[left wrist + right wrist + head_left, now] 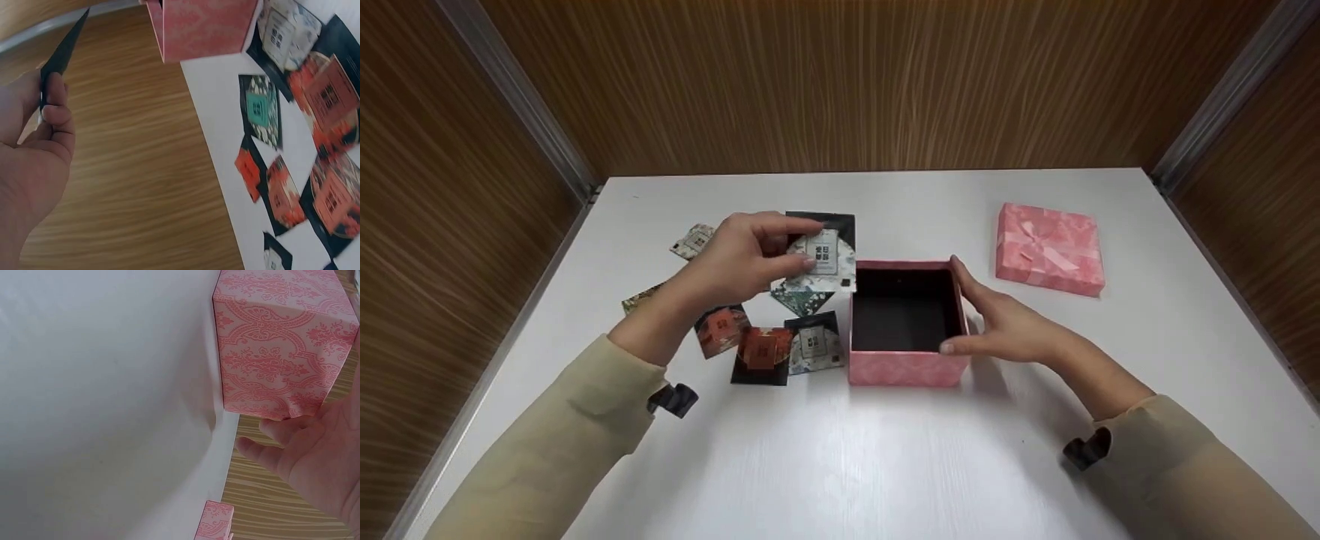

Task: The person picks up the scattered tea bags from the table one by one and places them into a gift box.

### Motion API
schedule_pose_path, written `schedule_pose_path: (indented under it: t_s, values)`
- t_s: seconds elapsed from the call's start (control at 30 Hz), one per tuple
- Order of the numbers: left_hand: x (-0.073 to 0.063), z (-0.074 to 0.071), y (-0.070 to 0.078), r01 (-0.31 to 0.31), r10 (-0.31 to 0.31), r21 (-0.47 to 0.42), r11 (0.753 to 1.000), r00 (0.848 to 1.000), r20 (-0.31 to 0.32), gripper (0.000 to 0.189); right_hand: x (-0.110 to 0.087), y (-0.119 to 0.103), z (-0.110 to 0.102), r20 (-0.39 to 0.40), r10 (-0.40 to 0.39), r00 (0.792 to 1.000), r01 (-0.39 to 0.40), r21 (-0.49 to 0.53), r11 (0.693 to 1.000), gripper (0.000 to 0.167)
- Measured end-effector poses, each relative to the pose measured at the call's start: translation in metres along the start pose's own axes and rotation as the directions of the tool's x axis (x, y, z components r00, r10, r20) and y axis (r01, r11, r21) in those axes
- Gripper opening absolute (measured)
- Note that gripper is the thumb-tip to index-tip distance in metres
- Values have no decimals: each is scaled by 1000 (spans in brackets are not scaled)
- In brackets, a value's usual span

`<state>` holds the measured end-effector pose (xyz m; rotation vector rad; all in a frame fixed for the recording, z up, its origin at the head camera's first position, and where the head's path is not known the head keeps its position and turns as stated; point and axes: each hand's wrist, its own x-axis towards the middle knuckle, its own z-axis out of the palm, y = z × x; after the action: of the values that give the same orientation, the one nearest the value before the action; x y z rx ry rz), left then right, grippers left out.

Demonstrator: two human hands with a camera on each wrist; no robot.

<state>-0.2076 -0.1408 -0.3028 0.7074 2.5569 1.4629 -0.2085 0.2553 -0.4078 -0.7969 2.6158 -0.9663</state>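
Observation:
My left hand (742,255) pinches a flat black-and-white packet (836,279) with a pale printed label between thumb and fingers. It is raised beside the left rim of a pink box (907,369), which stands lidless with a dark interior. In the left wrist view the packet (66,45) shows nearly edge-on above the fingers. My right hand (1012,322) holds the box's right side, thumb at the front corner and fingers toward the back corner. The right wrist view shows these fingers against the patterned pink box wall (270,354).
Several similar packets lie left of the box, among them a red-and-black one (760,356), a white one (814,343) and a green one (802,300). The pink lid with a ribbon bow (1050,251) rests at the back right. Wood-grain panels (840,82) enclose the white table (840,465).

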Motion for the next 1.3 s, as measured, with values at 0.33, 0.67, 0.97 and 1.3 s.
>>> schedule_pose_path:
  t_s: [0.33, 0.67, 0.97, 1.3]
  values:
    - [28, 43, 6, -19, 20, -10, 1000, 1000, 4, 40, 0, 0, 0, -2, 9, 1000, -9, 2, 1000, 130]
    - [43, 78, 1, 25, -24, -13, 1000, 999, 43, 25, 1, 0, 0, -2, -1, 1000, 1, 6, 1000, 131]
    - [47, 99, -1, 59, -65, 58, 997, 993, 94, 23, 0, 0, 1, 3, 1, 1000, -1, 35, 999, 130]
    - [50, 117, 4, 71, -85, 109, 991, 988, 130, 32, 0, 0, -3, 27, -2, 1000, 2, 12, 1000, 129]
